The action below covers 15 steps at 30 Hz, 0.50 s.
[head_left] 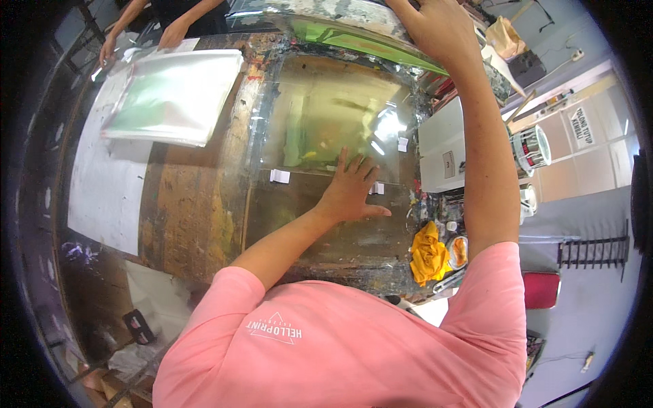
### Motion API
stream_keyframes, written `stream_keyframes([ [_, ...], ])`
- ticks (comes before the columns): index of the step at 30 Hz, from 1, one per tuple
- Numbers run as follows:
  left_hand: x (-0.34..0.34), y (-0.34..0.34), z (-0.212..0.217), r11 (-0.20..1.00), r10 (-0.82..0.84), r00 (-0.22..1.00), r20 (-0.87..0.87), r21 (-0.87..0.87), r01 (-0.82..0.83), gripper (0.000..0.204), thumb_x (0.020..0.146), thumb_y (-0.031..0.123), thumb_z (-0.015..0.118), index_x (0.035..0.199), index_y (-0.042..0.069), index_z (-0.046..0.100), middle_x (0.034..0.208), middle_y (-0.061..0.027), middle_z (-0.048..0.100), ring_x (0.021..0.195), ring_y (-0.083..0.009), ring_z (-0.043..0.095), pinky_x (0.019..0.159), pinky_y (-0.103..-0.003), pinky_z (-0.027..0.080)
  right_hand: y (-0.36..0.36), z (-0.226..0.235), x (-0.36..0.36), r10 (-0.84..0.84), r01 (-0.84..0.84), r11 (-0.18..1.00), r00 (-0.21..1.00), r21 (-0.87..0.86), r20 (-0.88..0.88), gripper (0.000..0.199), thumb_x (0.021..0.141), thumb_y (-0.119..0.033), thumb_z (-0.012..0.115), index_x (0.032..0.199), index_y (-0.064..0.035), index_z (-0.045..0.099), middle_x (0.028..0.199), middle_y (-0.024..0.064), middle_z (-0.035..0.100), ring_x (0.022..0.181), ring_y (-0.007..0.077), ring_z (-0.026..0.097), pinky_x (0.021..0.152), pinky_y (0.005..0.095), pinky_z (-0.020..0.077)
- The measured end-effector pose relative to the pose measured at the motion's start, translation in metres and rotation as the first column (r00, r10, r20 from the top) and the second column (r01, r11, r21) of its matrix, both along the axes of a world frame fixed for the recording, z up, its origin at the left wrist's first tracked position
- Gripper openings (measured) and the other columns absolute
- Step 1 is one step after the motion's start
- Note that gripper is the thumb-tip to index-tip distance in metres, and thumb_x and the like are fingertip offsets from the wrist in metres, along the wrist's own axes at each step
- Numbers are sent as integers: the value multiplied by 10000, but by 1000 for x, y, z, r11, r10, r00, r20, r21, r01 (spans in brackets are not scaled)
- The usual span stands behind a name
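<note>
My left hand (pixel 350 185) lies with fingers spread at the near edge of a clear plastic sheet (pixel 320 126) on the dark, paint-stained printing board (pixel 292 238). Small white tabs (pixel 279 176) sit along the sheet's edges, one of them beside my fingers. Higher up, my right hand (pixel 439 30) grips the near side of a raised screen-printing frame (pixel 347 24); the picture's upper edge cuts off some of its fingers. Green shows along the underside of the frame. To the left, a stack of clear plastic sheets (pixel 173 95) rests on a white board (pixel 105 187).
At the far left, a co-worker's hands (pixel 175 34) are near the stack. A crumpled yellow cloth (pixel 428 253) and a small orange-stained tub (pixel 458 251) lie at the board's right. Beyond them stand a white box (pixel 441 149) and a white can (pixel 532 148).
</note>
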State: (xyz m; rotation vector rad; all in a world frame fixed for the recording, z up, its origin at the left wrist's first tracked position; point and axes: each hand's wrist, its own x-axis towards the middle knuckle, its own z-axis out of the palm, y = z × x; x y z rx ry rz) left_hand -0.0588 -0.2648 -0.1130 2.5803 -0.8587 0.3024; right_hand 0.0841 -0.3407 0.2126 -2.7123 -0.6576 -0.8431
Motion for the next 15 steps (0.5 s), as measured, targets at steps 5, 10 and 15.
stream_keyframes([
  [5,-3,2,-8,998,-18,999,46,-60,20,1137,847,927,456,1489,-5,569,1518,-241,554,1451,-432,486,1279,-707,47,3,-1,-1,-11,11,999,1000,45,-9,518,960,-495,578,993,-18,778,957,276,738,935,463,710,855,524,541],
  [10,-2,4,-9,993,-63,995,73,-92,70,1093,868,901,466,1470,-4,582,1428,-219,601,1391,-395,528,1278,-697,101,4,-1,-4,-38,38,999,999,5,7,511,965,-490,577,958,-15,766,935,284,729,915,472,707,839,529,535],
  [15,-4,3,-9,997,-72,994,78,-5,73,1063,889,879,473,1472,-4,582,1429,-216,608,1399,-388,526,1283,-683,108,3,-4,-3,-33,33,999,999,-3,-7,528,973,-500,583,936,-2,755,926,292,722,915,478,704,829,533,530],
])
